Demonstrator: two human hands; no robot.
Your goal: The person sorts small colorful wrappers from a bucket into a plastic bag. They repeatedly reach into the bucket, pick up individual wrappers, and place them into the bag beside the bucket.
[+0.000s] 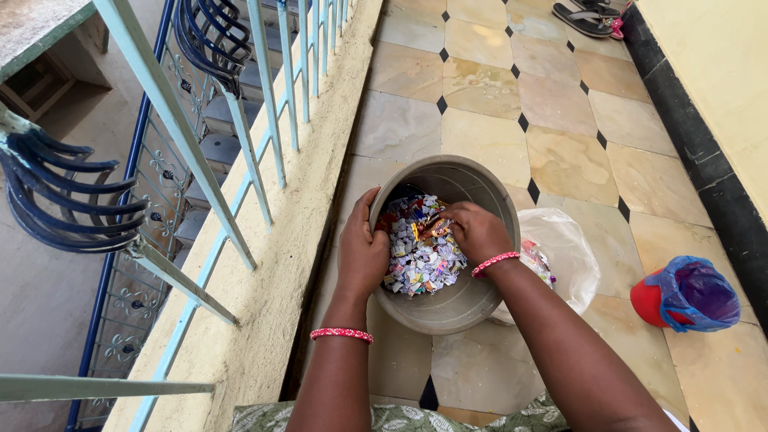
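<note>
Grey plastic bucket (pixel 448 308) tipped toward the wearer on a tiled balcony floor (pixel 488 136), mouth up and open. Inside: a heap of small torn wrappers and paper scraps (pixel 422 258), mixed white, blue, red, yellow, lying against the lower wall.

Left hand (pixel 362 250) at the bucket's left rim, fingers curled over the edge into the scraps; grip closed on the rim, thumb side outside. Right hand (pixel 478 232) down in the bucket on top of the heap, fingers bent and bunched on scraps; grip closed around a small clump. Pink beaded bracelet on each wrist.

Just right of the bucket, touching it: a clear plastic bag (pixel 568 252), crumpled, some coloured scraps showing inside. Further right, well apart: a small red bin (pixel 645 300) on its side, lined with a blue bag (pixel 696 294).

Floor: beige and pink stone tiles with small black diamond insets. Left: low rough plaster kerb carrying a pale blue metal railing (pixel 264 96); stairs below it. Right: yellow wall with black skirting (pixel 720 192). Sandals (pixel 588 16) at far end
</note>
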